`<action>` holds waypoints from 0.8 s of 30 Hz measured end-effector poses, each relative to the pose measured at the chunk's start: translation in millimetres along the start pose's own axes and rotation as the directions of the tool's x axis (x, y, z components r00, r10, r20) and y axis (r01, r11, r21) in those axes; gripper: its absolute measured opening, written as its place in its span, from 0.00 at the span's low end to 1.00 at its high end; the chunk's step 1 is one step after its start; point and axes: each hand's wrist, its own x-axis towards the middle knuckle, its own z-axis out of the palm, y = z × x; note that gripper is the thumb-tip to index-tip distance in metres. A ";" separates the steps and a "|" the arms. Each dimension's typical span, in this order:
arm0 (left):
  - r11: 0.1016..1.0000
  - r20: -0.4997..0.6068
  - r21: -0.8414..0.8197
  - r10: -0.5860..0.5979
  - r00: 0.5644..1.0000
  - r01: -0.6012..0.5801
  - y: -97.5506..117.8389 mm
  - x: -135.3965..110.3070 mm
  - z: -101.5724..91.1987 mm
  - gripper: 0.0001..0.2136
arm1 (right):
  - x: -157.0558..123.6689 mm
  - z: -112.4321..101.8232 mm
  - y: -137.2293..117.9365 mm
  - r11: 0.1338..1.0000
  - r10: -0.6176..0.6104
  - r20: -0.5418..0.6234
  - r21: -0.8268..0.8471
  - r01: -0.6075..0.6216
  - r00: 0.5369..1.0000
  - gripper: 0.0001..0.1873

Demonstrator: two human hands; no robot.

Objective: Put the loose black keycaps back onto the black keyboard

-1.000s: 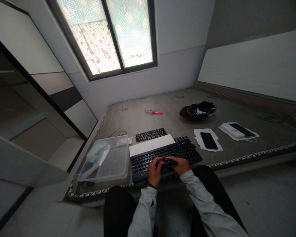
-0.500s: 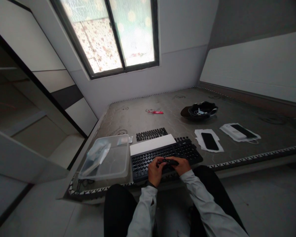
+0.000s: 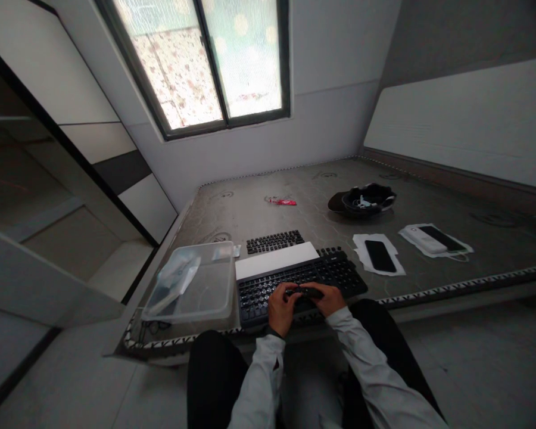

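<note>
A black keyboard (image 3: 339, 271) lies at the bed's near edge, and both of my hands are over its front part. My left hand (image 3: 281, 307) has its thumb and fingers closed at the left end of a small dark elongated object (image 3: 311, 292). The fingers of my right hand (image 3: 332, 300) are wrapped round the same object's right part. Its exact kind is too dark and small to make out. Behind the keyboard lies a white strip (image 3: 277, 261), with rows of loose black keycaps (image 3: 274, 241) beyond it.
A clear plastic box (image 3: 226, 286) with packets in it stands left of the keyboard. To the right are a phone (image 3: 380, 256) on white paper, a white device (image 3: 426, 238) beside another dark-screened phone, and a dark cap (image 3: 368, 201). A red key tag (image 3: 286, 202) lies farther back.
The view has shifted very slightly. Both hands stay in place over the keyboard, still gripping the dark object.
</note>
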 end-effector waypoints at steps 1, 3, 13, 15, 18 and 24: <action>1.000 -0.001 -0.003 -0.002 1.000 0.002 -0.5 0.0 0.4 0.09 | 0.0 -0.4 -0.5 1.000 -0.001 0.000 -0.002 0.001 1.000 0.15; 1.000 0.002 -0.010 -0.005 1.000 0.005 -1.1 0.0 1.0 0.09 | 0.3 -1.6 -1.1 1.000 0.002 0.017 -0.010 -0.002 1.000 0.15; 1.000 0.011 -0.020 0.000 1.000 0.000 -1.8 -0.5 0.4 0.10 | 0.7 -4.0 -6.3 1.000 0.018 0.035 0.000 -0.018 0.999 0.14; 1.000 0.021 -0.023 -0.011 1.000 0.011 -2.4 -0.3 0.0 0.10 | 0.7 -4.3 -6.8 1.000 0.004 0.037 0.017 -0.005 0.999 0.15; 0.999 0.039 -0.006 -0.034 0.999 0.034 -2.9 -0.3 -0.4 0.11 | 1.3 -4.7 -5.8 0.999 -0.027 0.045 0.029 0.026 0.999 0.14; 1.000 0.033 0.007 -0.011 0.999 0.011 -2.2 -0.8 -0.7 0.10 | 1.4 -4.4 -4.5 0.999 -0.030 0.049 0.038 0.029 0.998 0.14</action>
